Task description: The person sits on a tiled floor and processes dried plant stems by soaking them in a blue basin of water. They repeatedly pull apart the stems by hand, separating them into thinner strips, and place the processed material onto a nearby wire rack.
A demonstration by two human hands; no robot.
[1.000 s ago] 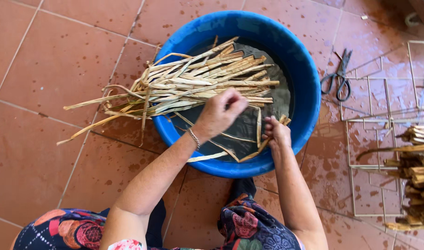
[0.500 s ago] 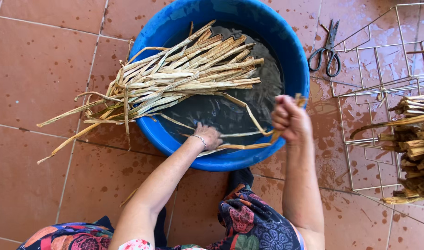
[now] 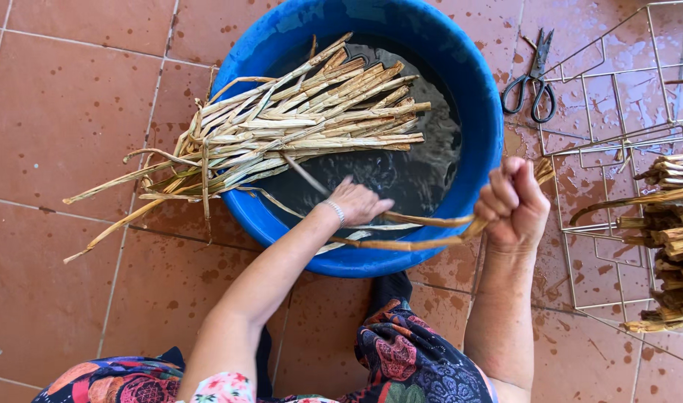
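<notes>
Head view showed the right hand (image 3: 514, 203) fisted on 1 wet strip (image 3: 423, 240), the left hand (image 3: 358, 201) pinching it over the basin (image 3: 484, 119); yanking hard might snap it.

No packages, no labels, no signs, no screens in view

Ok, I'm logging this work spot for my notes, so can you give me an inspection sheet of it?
Surface: wet red floor tiles.
Job's things: blue tub with dark water; pale strips lying across its rim.
Clutter: scissors, wire rack, bundle of stalks.
Grips: left hand and right hand each closed on one long strip.
Cables: nothing seen.
Surroundings: floral clothing.
</notes>
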